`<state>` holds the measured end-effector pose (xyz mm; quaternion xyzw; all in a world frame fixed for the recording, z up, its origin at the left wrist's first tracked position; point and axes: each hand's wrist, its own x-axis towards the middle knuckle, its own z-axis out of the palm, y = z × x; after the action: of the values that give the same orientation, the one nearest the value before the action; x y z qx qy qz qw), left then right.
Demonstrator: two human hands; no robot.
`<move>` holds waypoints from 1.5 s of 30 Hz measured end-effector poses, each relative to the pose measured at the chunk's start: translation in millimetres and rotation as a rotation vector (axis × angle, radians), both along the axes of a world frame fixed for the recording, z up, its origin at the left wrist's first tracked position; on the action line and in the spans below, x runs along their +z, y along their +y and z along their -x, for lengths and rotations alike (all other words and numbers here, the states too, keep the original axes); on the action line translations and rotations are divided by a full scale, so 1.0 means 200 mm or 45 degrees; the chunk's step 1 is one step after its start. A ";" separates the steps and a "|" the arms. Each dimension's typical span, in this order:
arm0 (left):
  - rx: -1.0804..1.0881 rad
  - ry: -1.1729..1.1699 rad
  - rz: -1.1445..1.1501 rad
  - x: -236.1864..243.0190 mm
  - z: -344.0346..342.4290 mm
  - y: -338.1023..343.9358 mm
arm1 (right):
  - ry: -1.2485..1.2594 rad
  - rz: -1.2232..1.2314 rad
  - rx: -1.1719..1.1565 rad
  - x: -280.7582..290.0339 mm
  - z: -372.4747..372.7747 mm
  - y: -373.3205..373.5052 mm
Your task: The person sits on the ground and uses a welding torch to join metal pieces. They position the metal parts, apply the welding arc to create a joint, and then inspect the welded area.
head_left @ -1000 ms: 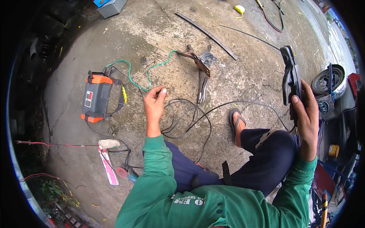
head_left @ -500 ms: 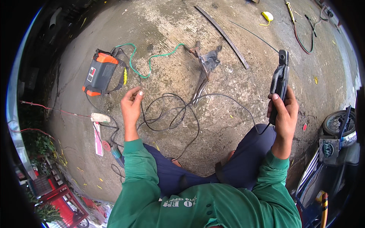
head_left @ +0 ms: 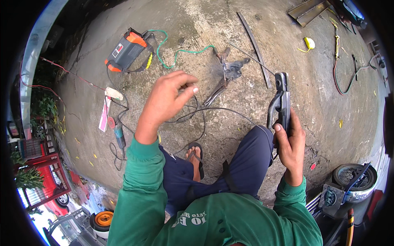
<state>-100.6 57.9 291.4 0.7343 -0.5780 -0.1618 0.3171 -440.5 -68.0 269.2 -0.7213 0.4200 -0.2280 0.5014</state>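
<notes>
My right hand (head_left: 291,143) is wrapped round a black welding electrode holder (head_left: 282,102), held upright above my knee. From its jaw a long thin welding rod (head_left: 252,57) slants up and left, its tip appearing near the rusty end of a metal bracket (head_left: 233,69) on the concrete. Pale haze hangs beside that bracket. My left hand (head_left: 166,98) is raised left of the bracket, fingers loosely curled and a gap between thumb and forefinger; I see nothing in it. A green cable (head_left: 175,57) leads from the orange and black welding machine (head_left: 129,49) to the bracket.
Black cable (head_left: 242,117) loops across the ground before my knees. A flat metal strip (head_left: 254,49) lies beyond the bracket. An angle grinder (head_left: 119,135) and a white power strip (head_left: 114,93) lie at left; a yellow object (head_left: 309,43) and a wheel (head_left: 355,180) are at right.
My left hand has risen and moved right, its pinch loosened. The electrode holder has shifted left and slightly lower in my right hand. Haze now shows by the bracket; the view has shifted.
</notes>
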 end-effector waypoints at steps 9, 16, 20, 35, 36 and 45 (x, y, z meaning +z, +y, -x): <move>-0.976 0.376 -0.437 -0.47 0.45 -0.12 | 0.303 0.228 0.066 -0.01 -0.09 0.19; -1.579 0.676 -0.701 -0.52 0.39 -0.28 | 0.481 0.288 -0.063 0.21 -0.13 0.35; -1.557 1.171 -0.543 -0.57 0.36 -0.22 | 0.529 0.293 -0.077 0.21 -0.22 0.44; -1.351 1.239 -0.429 -0.63 0.20 -0.11 | 0.617 0.409 0.078 0.21 -0.45 0.56; -1.342 1.162 -0.421 -0.63 0.18 -0.11 | 0.612 0.408 0.082 0.20 -0.45 0.56; -1.460 0.901 -0.419 -0.68 0.15 -0.15 | 0.674 0.376 0.086 0.16 -0.47 0.56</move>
<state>-130.3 27.4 155.6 0.2547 -0.7044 -0.6192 0.2357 -347.2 44.1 300.9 -0.8342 0.4743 -0.0738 0.2716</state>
